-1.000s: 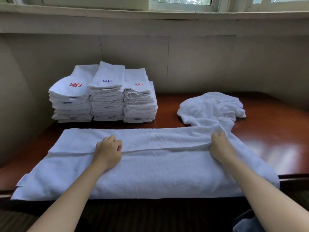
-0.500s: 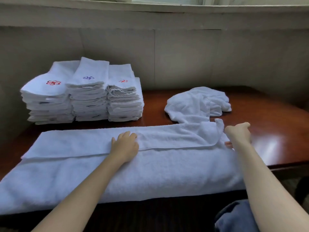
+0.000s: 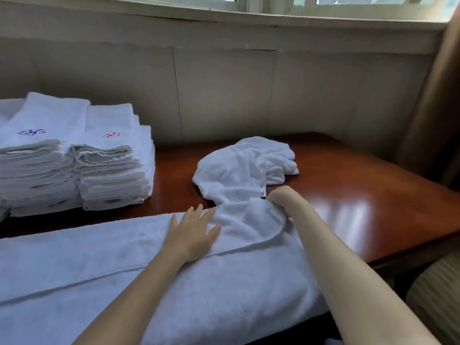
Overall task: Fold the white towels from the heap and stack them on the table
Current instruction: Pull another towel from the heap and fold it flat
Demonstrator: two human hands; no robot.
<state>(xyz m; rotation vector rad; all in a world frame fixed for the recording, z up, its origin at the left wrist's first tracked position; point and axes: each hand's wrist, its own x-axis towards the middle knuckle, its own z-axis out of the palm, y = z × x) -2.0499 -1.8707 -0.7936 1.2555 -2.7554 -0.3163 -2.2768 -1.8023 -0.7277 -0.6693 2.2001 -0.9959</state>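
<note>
A long white terry towel [image 3: 124,282], folded lengthwise into a thick band, is lying across the near edge of the glossy reddish wooden table [image 3: 361,207]. The left hand [image 3: 191,235] is pressing flat on it, fingers spread straight. The right hand [image 3: 282,197] is pinching the towel's bunched far corner, fingertips hidden in the cloth. Just behind, the crumpled heap [image 3: 239,168] is sitting in soft rounded folds. At left, stacks of folded towels [image 3: 74,165] with red and blue embroidery are running off the frame's edge.
</note>
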